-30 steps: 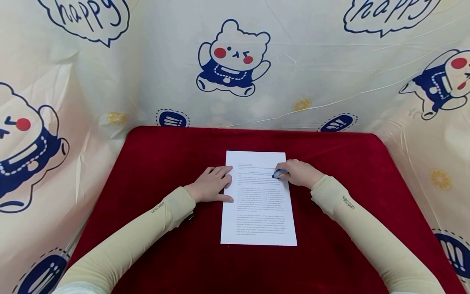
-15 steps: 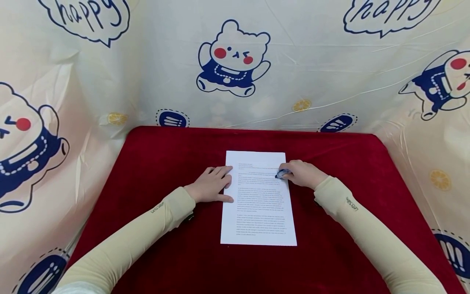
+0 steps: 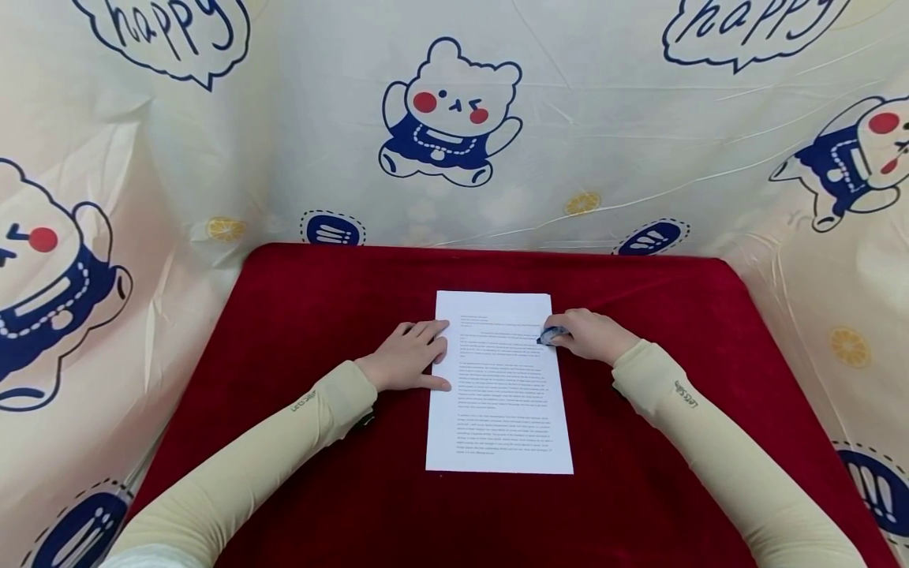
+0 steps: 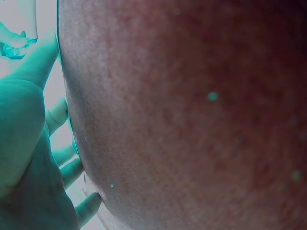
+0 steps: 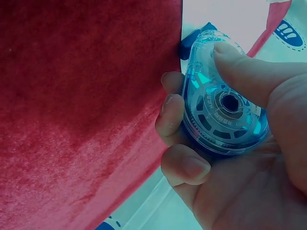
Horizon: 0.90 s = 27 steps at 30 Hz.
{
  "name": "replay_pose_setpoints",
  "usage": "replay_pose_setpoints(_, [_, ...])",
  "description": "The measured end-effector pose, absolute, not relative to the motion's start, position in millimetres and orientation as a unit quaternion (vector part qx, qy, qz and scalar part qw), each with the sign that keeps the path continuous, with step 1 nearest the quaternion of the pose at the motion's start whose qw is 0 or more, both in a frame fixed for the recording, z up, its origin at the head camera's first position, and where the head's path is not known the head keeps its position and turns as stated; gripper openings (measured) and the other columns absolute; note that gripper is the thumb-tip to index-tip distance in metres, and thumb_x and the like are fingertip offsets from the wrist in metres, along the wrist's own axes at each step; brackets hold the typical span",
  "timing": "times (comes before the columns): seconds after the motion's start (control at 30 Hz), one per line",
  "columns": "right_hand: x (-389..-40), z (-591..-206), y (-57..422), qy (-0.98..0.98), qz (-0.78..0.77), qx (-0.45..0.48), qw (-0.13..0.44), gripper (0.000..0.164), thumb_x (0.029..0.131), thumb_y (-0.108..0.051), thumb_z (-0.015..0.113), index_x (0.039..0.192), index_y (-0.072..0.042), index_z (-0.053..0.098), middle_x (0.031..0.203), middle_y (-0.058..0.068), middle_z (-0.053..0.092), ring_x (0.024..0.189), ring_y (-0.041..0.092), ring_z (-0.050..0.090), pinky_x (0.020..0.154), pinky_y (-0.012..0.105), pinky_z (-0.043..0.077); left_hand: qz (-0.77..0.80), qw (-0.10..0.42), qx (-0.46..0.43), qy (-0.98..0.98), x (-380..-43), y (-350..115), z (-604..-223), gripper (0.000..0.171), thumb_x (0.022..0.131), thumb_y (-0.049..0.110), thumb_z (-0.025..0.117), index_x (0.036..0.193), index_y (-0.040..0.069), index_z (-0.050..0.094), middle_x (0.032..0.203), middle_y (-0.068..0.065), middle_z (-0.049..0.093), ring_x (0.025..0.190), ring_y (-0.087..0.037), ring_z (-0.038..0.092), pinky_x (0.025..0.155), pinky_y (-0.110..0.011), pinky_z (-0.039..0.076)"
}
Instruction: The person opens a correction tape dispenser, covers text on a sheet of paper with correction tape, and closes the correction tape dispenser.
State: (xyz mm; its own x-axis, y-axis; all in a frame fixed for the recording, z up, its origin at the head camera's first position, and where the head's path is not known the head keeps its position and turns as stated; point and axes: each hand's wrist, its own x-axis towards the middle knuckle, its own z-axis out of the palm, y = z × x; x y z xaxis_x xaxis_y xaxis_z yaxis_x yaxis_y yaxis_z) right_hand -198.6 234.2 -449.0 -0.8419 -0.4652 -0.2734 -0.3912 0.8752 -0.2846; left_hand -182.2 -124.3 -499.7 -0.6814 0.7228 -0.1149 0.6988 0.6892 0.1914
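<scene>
A sheet of paper (image 3: 497,394) printed with lines of text lies on the red cloth. My left hand (image 3: 405,359) rests at its left edge, fingers spread, the fingertips and thumb on the margin. At the right edge, near the upper lines, my right hand (image 3: 592,337) grips a clear blue correction tape (image 3: 551,336). The right wrist view shows the thumb pressed on one face of the correction tape (image 5: 211,124) and the fingers curled round the other side. Its blue tip points toward the white sheet. In the left wrist view the left hand (image 4: 29,129) appears with its fingers extended.
A red velvet cloth (image 3: 319,489) covers the table under both forearms. Behind and at the sides hangs a pale curtain (image 3: 604,102) with cartoon bears on it.
My right hand has slid a little to the right with the correction tape, toward the paper's right edge. My left hand and the sheet have stayed in place.
</scene>
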Motion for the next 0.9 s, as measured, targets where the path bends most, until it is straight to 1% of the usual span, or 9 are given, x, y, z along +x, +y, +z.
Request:
replay_pose_setpoints(0.07, [-198, -449, 234, 0.954, -0.111, -0.222, 0.170, 0.031, 0.097, -0.010, 0.074, 0.128, -0.010, 0.072, 0.110, 0.010, 0.071, 0.093, 0.025, 0.059, 0.090, 0.045, 0.055, 0.067, 0.091, 0.388, 0.915, -183, -125, -502, 0.052, 0.092, 0.064, 0.070, 0.086, 0.020, 0.042, 0.164, -0.020, 0.035, 0.151, -0.035, 0.033, 0.112, -0.058, 0.034])
replay_pose_setpoints(0.2, [-198, -449, 235, 0.954, -0.113, -0.220, 0.168, 0.031, 0.097, -0.010, 0.074, 0.128, -0.010, 0.072, 0.110, 0.009, 0.070, 0.092, 0.024, 0.058, 0.089, 0.043, 0.055, 0.070, 0.095, 0.389, 0.914, -182, -125, -498, 0.053, 0.092, 0.063, 0.071, 0.086, 0.019, 0.042, 0.163, -0.021, 0.035, 0.151, -0.036, 0.033, 0.112, -0.059, 0.034])
replay_pose_setpoints(0.43, [-197, -451, 235, 0.955, -0.104, -0.232, 0.156, 0.030, 0.097, -0.010, 0.075, 0.126, -0.009, 0.072, 0.104, 0.008, 0.070, 0.089, 0.024, 0.058, 0.087, 0.042, 0.055, 0.066, 0.091, 0.394, 0.912, -180, -125, -494, 0.052, 0.092, 0.061, 0.071, 0.086, 0.018, 0.043, 0.161, -0.022, 0.038, 0.149, -0.038, 0.036, 0.110, -0.059, 0.036])
replay_pose_setpoints(0.57, [-197, -450, 235, 0.951, -0.110, -0.247, 0.153, 0.025, 0.097, -0.011, 0.074, 0.122, -0.009, 0.071, 0.101, 0.006, 0.070, 0.086, 0.022, 0.058, 0.084, 0.040, 0.054, 0.066, 0.091, 0.393, 0.913, -182, -125, -498, 0.052, 0.092, 0.062, 0.070, 0.087, 0.018, 0.043, 0.162, -0.021, 0.037, 0.150, -0.037, 0.034, 0.111, -0.059, 0.035])
replay_pose_setpoints(0.7, [-199, -445, 233, 0.942, -0.146, -0.259, 0.157, 0.020, 0.099, -0.012, 0.072, 0.118, -0.008, 0.071, 0.102, 0.005, 0.071, 0.084, 0.020, 0.058, 0.079, 0.035, 0.051, 0.070, 0.096, 0.390, 0.913, -183, -125, -501, 0.052, 0.092, 0.064, 0.070, 0.087, 0.019, 0.043, 0.163, -0.019, 0.036, 0.151, -0.036, 0.033, 0.112, -0.059, 0.034])
replay_pose_setpoints(0.77, [-200, -442, 230, 0.939, -0.159, -0.262, 0.158, 0.021, 0.099, -0.013, 0.072, 0.119, -0.007, 0.070, 0.104, 0.006, 0.071, 0.084, 0.019, 0.058, 0.078, 0.034, 0.051, 0.071, 0.097, 0.389, 0.913, -184, -124, -502, 0.052, 0.092, 0.064, 0.070, 0.087, 0.020, 0.043, 0.164, -0.019, 0.036, 0.151, -0.035, 0.032, 0.112, -0.058, 0.034])
replay_pose_setpoints(0.83, [-201, -438, 226, 0.936, -0.168, -0.267, 0.155, 0.023, 0.099, -0.013, 0.072, 0.122, -0.006, 0.070, 0.106, 0.007, 0.072, 0.086, 0.020, 0.059, 0.080, 0.035, 0.053, 0.068, 0.098, 0.388, 0.914, -183, -124, -501, 0.052, 0.092, 0.064, 0.070, 0.087, 0.020, 0.043, 0.164, -0.019, 0.036, 0.152, -0.035, 0.032, 0.113, -0.058, 0.034])
replay_pose_setpoints(0.9, [-202, -435, 220, 0.936, -0.164, -0.274, 0.150, 0.026, 0.099, -0.015, 0.072, 0.124, -0.007, 0.070, 0.109, 0.008, 0.072, 0.088, 0.020, 0.060, 0.084, 0.038, 0.056, 0.068, 0.098, 0.388, 0.914, -182, -124, -499, 0.052, 0.092, 0.063, 0.070, 0.087, 0.019, 0.043, 0.163, -0.020, 0.036, 0.151, -0.036, 0.033, 0.112, -0.059, 0.034])
